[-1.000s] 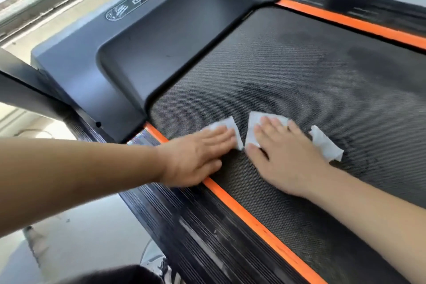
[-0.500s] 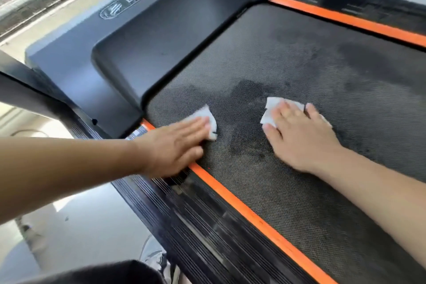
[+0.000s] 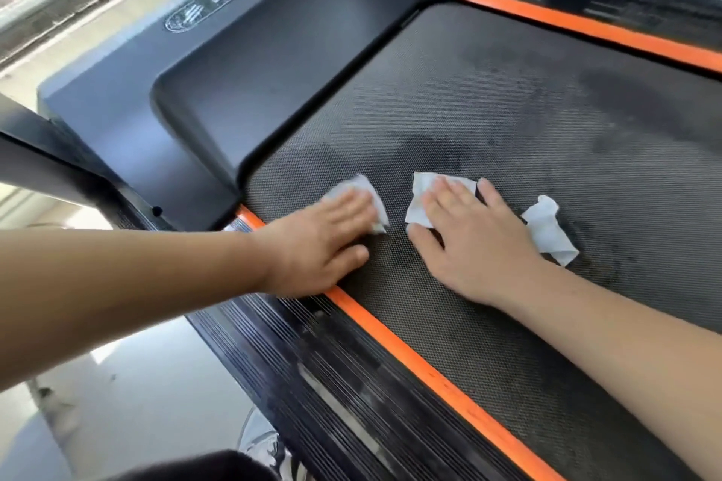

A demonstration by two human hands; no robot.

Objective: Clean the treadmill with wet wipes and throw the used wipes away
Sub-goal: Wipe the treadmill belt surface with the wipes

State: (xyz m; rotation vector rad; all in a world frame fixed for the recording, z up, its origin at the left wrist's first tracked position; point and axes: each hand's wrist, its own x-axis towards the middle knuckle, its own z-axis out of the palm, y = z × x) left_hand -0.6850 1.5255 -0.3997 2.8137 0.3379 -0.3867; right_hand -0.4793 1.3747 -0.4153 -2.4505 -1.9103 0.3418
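Note:
The treadmill's black textured belt [image 3: 527,121] fills the right half of the view, with darker damp patches on it. My left hand [image 3: 320,242] lies flat with straight fingers and presses a white wet wipe [image 3: 367,193] onto the belt near the left orange stripe. My right hand [image 3: 472,242] lies flat beside it and presses a second white wipe [image 3: 424,191], whose other end [image 3: 549,230] sticks out crumpled past my little finger.
The dark motor cover [image 3: 254,82] with a logo rises at the belt's front. Orange stripes [image 3: 429,371] and ribbed black side rails [image 3: 332,383] border the belt. A black upright post [image 3: 43,164] stands at the left. Pale floor [image 3: 136,402] lies beside the treadmill.
Both hands have slid their wipes back towards each other on the belt after having moved apart. The tail of the right wipe shows again beside my right hand.

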